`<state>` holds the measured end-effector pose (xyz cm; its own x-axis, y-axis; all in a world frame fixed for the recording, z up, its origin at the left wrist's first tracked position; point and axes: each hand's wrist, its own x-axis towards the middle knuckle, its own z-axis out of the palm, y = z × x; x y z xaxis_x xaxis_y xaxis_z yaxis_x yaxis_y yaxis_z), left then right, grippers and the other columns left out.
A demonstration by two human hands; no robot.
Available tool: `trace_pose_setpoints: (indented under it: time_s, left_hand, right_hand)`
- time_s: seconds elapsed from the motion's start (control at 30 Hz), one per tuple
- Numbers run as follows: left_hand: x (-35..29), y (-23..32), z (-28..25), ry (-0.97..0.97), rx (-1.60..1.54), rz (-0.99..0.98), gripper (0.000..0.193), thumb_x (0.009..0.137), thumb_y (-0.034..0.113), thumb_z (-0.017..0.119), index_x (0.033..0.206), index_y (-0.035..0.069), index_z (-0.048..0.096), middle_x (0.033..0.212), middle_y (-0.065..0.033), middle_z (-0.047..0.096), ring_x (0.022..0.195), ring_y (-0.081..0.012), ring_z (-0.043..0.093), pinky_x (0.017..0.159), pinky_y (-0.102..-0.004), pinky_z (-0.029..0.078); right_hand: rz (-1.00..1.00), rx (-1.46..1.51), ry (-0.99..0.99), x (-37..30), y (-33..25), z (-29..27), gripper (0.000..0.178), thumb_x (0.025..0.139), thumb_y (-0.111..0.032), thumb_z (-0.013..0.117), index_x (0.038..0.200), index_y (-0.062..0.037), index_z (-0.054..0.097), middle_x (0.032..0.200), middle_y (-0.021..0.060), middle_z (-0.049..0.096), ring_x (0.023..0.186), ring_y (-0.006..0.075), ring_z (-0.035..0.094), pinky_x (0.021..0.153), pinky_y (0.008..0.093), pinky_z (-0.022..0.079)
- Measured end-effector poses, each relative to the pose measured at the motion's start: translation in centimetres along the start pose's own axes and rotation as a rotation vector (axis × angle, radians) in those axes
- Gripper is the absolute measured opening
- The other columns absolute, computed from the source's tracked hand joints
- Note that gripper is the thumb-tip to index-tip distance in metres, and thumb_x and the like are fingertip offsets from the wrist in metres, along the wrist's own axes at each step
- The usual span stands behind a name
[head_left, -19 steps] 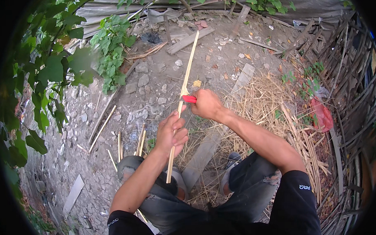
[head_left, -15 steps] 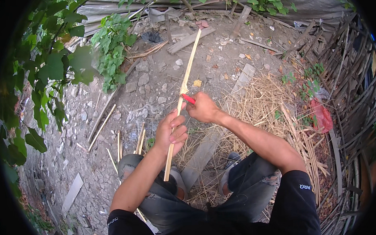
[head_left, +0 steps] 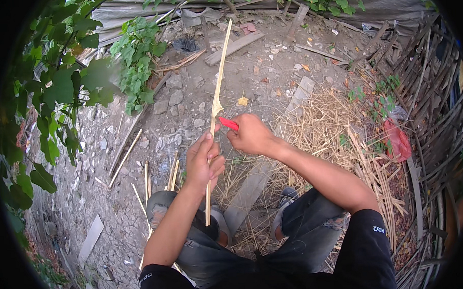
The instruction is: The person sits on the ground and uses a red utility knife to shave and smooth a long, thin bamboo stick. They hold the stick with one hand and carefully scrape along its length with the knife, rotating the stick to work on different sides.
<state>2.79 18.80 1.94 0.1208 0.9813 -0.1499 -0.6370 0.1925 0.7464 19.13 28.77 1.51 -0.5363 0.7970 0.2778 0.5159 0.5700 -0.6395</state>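
A long, pale bamboo strip [head_left: 220, 76] slants upward in front of me, its lower end between my knees. My left hand [head_left: 201, 161] is closed around its lower half. Just above that grip, a tuft of curled shavings [head_left: 217, 105] clings to the strip. My right hand [head_left: 252, 135] is closed on a red-handled knife [head_left: 229, 124], whose tip end points at the strip right below the shavings. The blade itself is too small to make out.
Straw-like shavings [head_left: 322, 126] lie in a heap to the right, over a grey board [head_left: 251, 192] between my feet. Several cut strips [head_left: 174, 172] stand by my left knee. A red plastic bag [head_left: 396, 141] lies near stacked sticks [head_left: 428, 97]; leafy vines [head_left: 66, 84] hang at left.
The strip has swung more upright, its top moving left and up. Both hands have shifted slightly left, and the knife has come a little away from the shavings tuft.
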Motion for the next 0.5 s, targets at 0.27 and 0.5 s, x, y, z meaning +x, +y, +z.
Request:
trace_pose_setpoints:
  time_s: [0.27,0.5]
  left_hand:
    - [0.3,-1.2,0.5,0.203,0.312,0.099,0.042,0.106,0.019,0.053,0.146,0.005,0.049,0.067,0.0062,0.041,0.048,-0.0026,0.036,0.041,-0.0206,0.028]
    - [0.4,-3.0,0.9,0.186,0.275,0.132,0.044,0.107,0.019,0.052,0.148,0.003,0.047,0.067,0.0059,0.041,0.048,-0.0032,0.037,0.041,-0.0215,0.030]
  right_hand:
    - [0.137,-0.331,-0.076,-1.5,-0.9,-1.1,0.017,0.081,-0.014,0.063,0.079,0.0021,0.069,0.073,0.0271,0.067,0.075,0.0466,0.068,0.073,0.0536,0.056]
    - [0.254,-0.342,-0.057,-0.4,-0.3,-0.2,0.017,0.081,-0.010,0.060,0.082,0.0033,0.071,0.084,0.0284,0.070,0.083,0.0460,0.070,0.076,0.0533,0.056]
